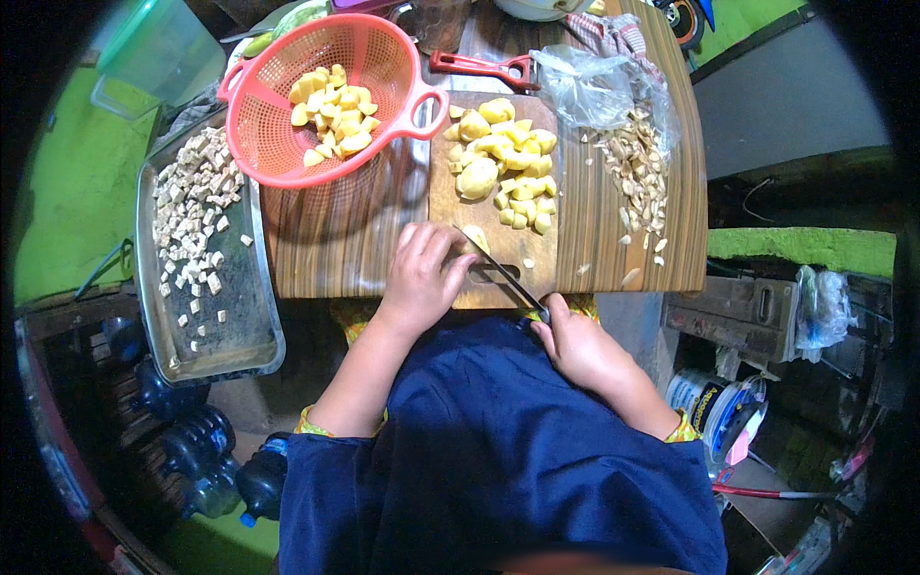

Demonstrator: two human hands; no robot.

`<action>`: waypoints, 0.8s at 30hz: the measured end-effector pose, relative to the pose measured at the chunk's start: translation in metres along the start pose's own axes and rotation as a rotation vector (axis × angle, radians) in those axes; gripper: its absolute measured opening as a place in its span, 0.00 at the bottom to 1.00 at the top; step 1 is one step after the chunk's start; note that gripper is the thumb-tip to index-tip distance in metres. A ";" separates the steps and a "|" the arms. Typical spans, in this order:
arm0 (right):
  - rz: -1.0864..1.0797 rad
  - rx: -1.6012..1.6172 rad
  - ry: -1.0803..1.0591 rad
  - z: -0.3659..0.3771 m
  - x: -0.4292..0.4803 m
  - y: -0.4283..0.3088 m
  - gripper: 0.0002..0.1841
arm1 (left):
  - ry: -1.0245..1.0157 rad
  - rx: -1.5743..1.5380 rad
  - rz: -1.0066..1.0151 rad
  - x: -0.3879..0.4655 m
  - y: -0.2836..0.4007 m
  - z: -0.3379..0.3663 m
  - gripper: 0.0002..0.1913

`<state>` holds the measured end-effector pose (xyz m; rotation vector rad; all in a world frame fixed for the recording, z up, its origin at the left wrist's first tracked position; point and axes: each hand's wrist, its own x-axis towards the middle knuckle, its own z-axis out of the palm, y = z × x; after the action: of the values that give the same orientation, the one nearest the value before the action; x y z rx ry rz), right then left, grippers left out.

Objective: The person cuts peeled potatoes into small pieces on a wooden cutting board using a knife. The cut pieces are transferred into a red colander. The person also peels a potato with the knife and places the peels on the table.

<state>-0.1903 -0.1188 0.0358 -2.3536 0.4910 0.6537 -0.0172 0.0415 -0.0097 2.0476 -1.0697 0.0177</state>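
Observation:
My right hand (586, 348) grips the handle of a kitchen knife (507, 272), its blade slanting up and left over the near part of a wooden cutting board (442, 201). Beside the blade's tip lies a yellow potato piece (475, 236). My left hand (425, 273) rests at the board's left edge with bent fingertips by that piece; whether they hold it cannot be told. Farther up the board are cut potato chunks (528, 208) and several larger peeled potatoes (477, 178). A red plastic colander (248, 136) at the upper left holds more potato chunks (334, 115).
A metal tray (269, 316) with small pale cubes (198, 194) stands at the left. Right of the board lie thin peelings (640, 180) and a clear plastic bag (589, 83). A red-handled peeler (481, 66) lies behind the board, near a checked cloth (611, 36).

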 end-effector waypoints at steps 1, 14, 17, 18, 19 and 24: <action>-0.020 0.023 -0.011 -0.001 0.006 0.001 0.19 | -0.001 -0.005 0.006 0.000 0.000 0.000 0.12; -0.118 0.103 -0.071 -0.012 0.014 0.010 0.21 | -0.054 0.029 0.046 0.002 -0.001 -0.007 0.13; -0.030 0.365 -0.242 -0.029 0.011 0.023 0.23 | -0.116 0.026 0.029 0.004 0.001 -0.012 0.13; -0.056 0.373 -0.185 -0.030 0.007 0.025 0.22 | -0.145 0.031 0.009 0.004 0.001 -0.014 0.14; -0.057 0.390 -0.150 -0.030 0.002 0.026 0.22 | -0.185 0.034 -0.028 0.005 0.002 -0.016 0.15; -0.008 0.320 0.047 -0.033 -0.016 0.032 0.20 | -0.200 0.075 0.157 0.019 0.004 -0.010 0.18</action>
<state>-0.2083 -0.1611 0.0514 -2.0711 0.5616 0.4777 -0.0043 0.0337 0.0067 2.0597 -1.3714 -0.0694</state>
